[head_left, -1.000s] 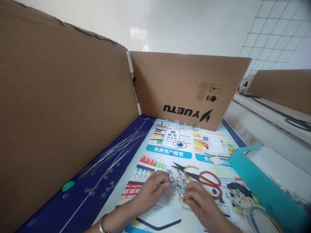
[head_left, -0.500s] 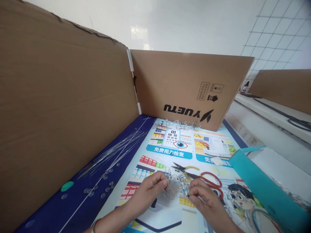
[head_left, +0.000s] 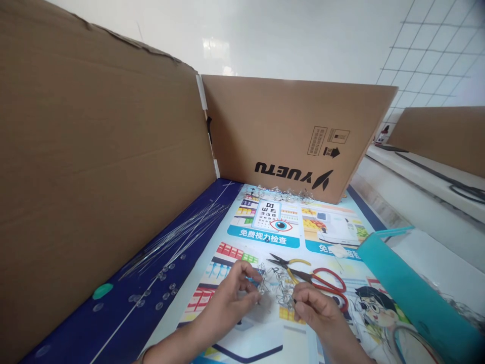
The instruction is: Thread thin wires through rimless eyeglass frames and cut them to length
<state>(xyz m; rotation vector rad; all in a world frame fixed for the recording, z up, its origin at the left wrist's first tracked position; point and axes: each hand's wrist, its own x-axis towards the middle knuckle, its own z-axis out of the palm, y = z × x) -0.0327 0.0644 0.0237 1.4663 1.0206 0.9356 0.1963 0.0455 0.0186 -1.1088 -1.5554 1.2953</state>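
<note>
I am seeing the left hand (head_left: 238, 293) curving half open, its thumb and index finger standing apart beside a loop of thin bent wire (head_left: 263, 280); I am not managing to tell whether the fingers are gripping it or only touching it. The right hand (head_left: 314, 306) is closing tighter, pinching the near right edge of a wire tangle (head_left: 283, 289) between thumb and forefinger, with a small dark bit showing at the tips. That tangle is sitting between the two hands, above or on the printed table cover (head_left: 265, 323); I am not making out which. On the far cardboard panel (head_left: 242, 131) I am reading "YUETU" upside down beside a leaf-like logo and a black arrow, while the boxed print is staying too small for me. On the cover I am reading 免费视力检查 under an eye chart, and 免费 on the next label, where a white scrap (head_left: 340, 251) is hiding part of the line. Yellow-handled needle-nose pliers (head_left: 287, 263) and red-handled scissors (head_left: 311, 278) are overlapping just beyond the right hand. Straight wires (head_left: 178, 237), clear round beads (head_left: 162, 276) and a green disc (head_left: 102, 290) are lying well to the left, along the left cardboard panel (head_left: 94, 151). A teal box (head_left: 417, 288) is standing on the right, more wire (head_left: 464, 307) showing inside.
</note>
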